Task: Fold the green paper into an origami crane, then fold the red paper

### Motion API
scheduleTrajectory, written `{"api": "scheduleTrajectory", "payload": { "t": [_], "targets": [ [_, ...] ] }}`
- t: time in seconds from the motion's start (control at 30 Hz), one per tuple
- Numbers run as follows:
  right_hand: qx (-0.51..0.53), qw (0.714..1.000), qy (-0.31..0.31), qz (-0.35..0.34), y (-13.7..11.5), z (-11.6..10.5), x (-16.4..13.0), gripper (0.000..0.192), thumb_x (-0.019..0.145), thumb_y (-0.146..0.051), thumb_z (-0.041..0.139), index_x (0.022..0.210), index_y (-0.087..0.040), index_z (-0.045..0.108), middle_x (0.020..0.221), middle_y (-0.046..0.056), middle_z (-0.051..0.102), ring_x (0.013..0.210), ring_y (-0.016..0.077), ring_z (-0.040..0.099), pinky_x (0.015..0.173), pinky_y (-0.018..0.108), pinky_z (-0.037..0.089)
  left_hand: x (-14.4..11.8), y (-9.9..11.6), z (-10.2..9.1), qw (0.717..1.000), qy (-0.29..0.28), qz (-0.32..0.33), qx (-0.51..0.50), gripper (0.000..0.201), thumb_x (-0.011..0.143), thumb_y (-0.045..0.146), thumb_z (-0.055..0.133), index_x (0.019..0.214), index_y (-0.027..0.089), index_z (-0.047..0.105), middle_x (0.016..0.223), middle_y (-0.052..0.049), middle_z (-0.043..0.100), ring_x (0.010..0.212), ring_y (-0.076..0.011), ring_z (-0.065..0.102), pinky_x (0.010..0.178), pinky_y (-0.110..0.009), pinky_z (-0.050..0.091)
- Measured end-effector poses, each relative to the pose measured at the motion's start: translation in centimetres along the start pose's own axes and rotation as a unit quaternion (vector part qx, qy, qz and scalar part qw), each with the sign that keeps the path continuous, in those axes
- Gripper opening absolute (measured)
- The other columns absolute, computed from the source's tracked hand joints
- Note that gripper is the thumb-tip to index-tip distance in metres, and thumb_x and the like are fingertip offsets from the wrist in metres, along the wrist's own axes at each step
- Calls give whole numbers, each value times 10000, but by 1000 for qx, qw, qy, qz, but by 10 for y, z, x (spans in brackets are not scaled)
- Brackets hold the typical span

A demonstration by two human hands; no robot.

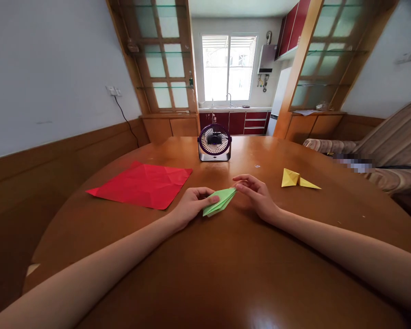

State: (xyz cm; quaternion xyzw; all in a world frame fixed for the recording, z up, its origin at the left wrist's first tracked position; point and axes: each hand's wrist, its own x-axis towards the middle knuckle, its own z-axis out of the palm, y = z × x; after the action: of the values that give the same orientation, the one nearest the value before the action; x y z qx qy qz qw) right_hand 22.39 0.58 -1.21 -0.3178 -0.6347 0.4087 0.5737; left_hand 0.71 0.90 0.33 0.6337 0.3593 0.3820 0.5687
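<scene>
Two hands are working a folded green paper [220,201] lying near the middle of the wooden counter [226,265]. Left hand [191,206] is closing its grip on the paper's near end, apparently steadying the layers, while right hand [256,194] is pinching the far tip with a narrow grip. Flanking them are lying a creased red sheet [142,185] and a folded yellow piece [296,179], both well apart; a small fan [214,142] is standing beyond, leaving open surface toward the near edge.

Home: dining table [226,274], sofa [393,141], kitchen sink [228,106] behind.
</scene>
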Motion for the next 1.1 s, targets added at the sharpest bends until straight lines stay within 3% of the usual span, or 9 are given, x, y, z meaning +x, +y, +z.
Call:
{"api": "scheduleTrajectory", "payload": {
  "t": [0.1, 0.23, 0.43, 0.6, 0.7, 0.8, 0.97, 1.1],
  "targets": [
    [9, 1000, -8, 4, -2, 0, -1, 264, 791, -394, 713, 994, -228, 679, 929, 23, 684, 857, 155, 633, 826, 314, 509, -1, 0, 3, 997, 2, -24, -73, 347, 683, 434, 794, 848, 148, 690, 741, -23, 660, 586, -109, 553, 545, -227, 397],
    [-16, 999, -28, 9, -7, 3, -3, 252, 740, -386, 762, 921, -220, 703, 877, 26, 695, 799, 156, 634, 768, 311, 523, 0, -1, 4, 996, -9, -17, -91, 490, 705, 417, 790, 1102, 215, 587, 778, 3, 650, 621, -115, 578, 554, -212, 400],
    [-12, 999, -19, 23, -7, 5, -3, 262, 711, -382, 784, 907, -221, 716, 846, 26, 721, 766, 153, 660, 728, 302, 537, 0, -3, 2, 996, -4, 12, -86, 332, 759, 437, 732, 970, 220, 595, 806, 21, 616, 674, -109, 569, 602, -207, 404],
    [-4, 999, 6, 36, -4, 3, 0, 289, 697, -417, 788, 873, -200, 712, 761, 21, 715, 701, 147, 658, 678, 292, 534, -3, 0, 1, 994, -22, 45, -95, 509, 765, 453, 714, 1219, 278, 566, 997, -22, 629, 866, -174, 605, 727, -262, 459],
    [-3, 999, 21, 38, -3, 3, 2, 273, 703, -416, 784, 834, -189, 710, 708, 8, 693, 651, 130, 630, 651, 276, 513, -4, 1, 3, 996, -15, 63, -57, 515, 648, 325, 823, 1118, 263, 621, 1125, -30, 613, 941, -180, 596, 770, -260, 466],
    [-1, 999, 24, 45, -4, 3, 3, 267, 697, -413, 789, 808, -184, 710, 682, 3, 680, 628, 122, 608, 630, 266, 493, -4, 0, 5, 998, 22, 56, -33, 382, 616, 307, 835, 950, 214, 674, 1135, -37, 614, 894, -172, 596, 705, -249, 476],
    [5, 999, 9, 44, 0, 1, 4, 274, 761, -453, 725, 808, -184, 722, 704, 19, 690, 670, 135, 608, 679, 285, 492, 0, -5, 2, 996, 42, 45, -57, 337, 708, 398, 769, 946, 166, 710, 954, -47, 646, 776, -148, 576, 629, -246, 480],
    [-10, 999, 35, 25, 4, -2, 5, 308, 797, -485, 677, 861, -191, 740, 806, 38, 703, 745, 154, 606, 736, 309, 496, 3, -11, -2, 993, 64, 34, -88, 300, 707, 384, 783, 900, 165, 713, 852, -19, 658, 690, -111, 560, 605, -225, 458]
  ]
}}
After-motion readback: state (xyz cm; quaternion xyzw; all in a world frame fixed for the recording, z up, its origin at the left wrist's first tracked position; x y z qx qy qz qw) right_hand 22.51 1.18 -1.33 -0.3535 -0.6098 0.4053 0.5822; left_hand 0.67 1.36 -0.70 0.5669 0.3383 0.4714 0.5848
